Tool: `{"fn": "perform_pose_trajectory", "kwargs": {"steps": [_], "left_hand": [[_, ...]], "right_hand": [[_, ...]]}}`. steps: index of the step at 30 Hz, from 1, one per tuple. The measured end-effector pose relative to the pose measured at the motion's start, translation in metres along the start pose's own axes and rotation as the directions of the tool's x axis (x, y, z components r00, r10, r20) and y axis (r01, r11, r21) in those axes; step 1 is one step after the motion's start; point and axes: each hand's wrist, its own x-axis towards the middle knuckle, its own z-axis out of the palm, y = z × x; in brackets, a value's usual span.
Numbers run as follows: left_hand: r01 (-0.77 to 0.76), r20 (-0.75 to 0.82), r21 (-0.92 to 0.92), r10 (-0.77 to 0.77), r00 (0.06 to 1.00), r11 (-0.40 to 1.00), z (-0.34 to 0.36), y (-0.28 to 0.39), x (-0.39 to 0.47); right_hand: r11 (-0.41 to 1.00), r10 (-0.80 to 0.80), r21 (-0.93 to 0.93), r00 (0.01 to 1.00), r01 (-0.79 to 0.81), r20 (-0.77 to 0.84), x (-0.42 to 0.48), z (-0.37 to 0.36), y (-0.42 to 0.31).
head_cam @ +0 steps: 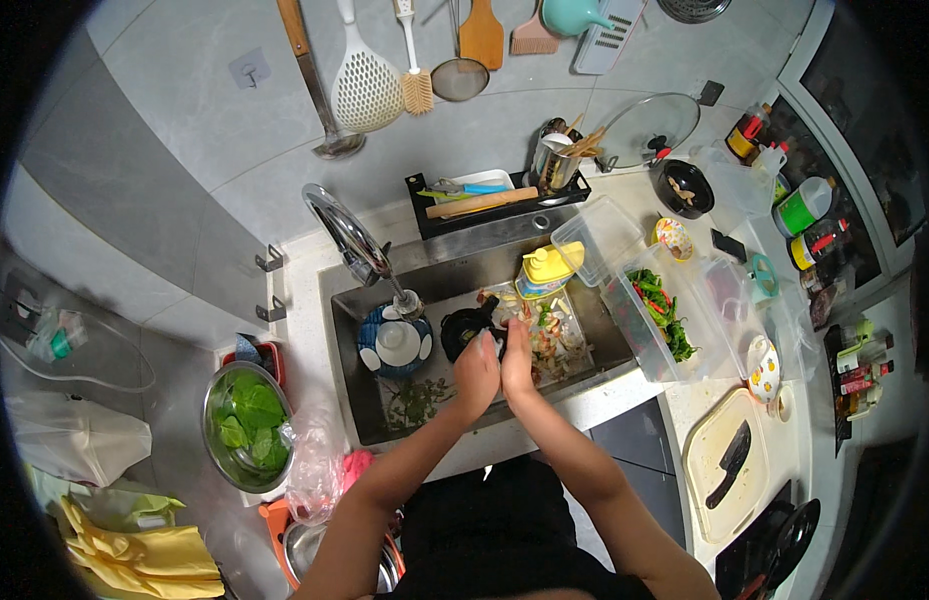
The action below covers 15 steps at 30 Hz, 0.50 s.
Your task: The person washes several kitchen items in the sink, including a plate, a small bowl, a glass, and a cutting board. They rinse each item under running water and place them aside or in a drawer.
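Both hands are held over the stainless steel sink (479, 259), palms turned towards each other and nearly touching. My left hand (479, 379) has its fingers together, close to a black round item (458, 330) in the basin. My right hand (517, 360) lies right alongside it, fingers straight. Something small and pale may be between them; it is mostly hidden. Food scraps and peelings (562, 337) are spread in the basin's right part. A blue-patterned dish with a white bowl (394, 341) sits under the chrome faucet (352, 240). A yellow-capped pump bottle (545, 274) stands behind the scraps.
Left of the sink is a steel bowl of green leaves (247, 416) beside a plastic bag (314, 450). On the right, a clear container (682, 289) holds green and red peppers. A cutting board (704, 465) bears a knife (731, 461). Wet greens (415, 401) lie in the basin.
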Motion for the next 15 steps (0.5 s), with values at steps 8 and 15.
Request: {"fn": "perform_pose_trajectory", "kwargs": {"steps": [8,15], "left_hand": [[0.089,0.170,-0.118,-0.069,0.983,0.989,-0.013,-0.033,0.017],[-0.609,0.110,0.239,0.602,0.791,0.756,-0.029,-0.015,0.015]], "right_hand": [[0.783,0.487,0.365,0.862,-0.503,0.144,0.023,-0.009,0.003],[0.689,0.529,0.342,0.766,-0.639,0.366,0.017,-0.008,-0.014]]}}
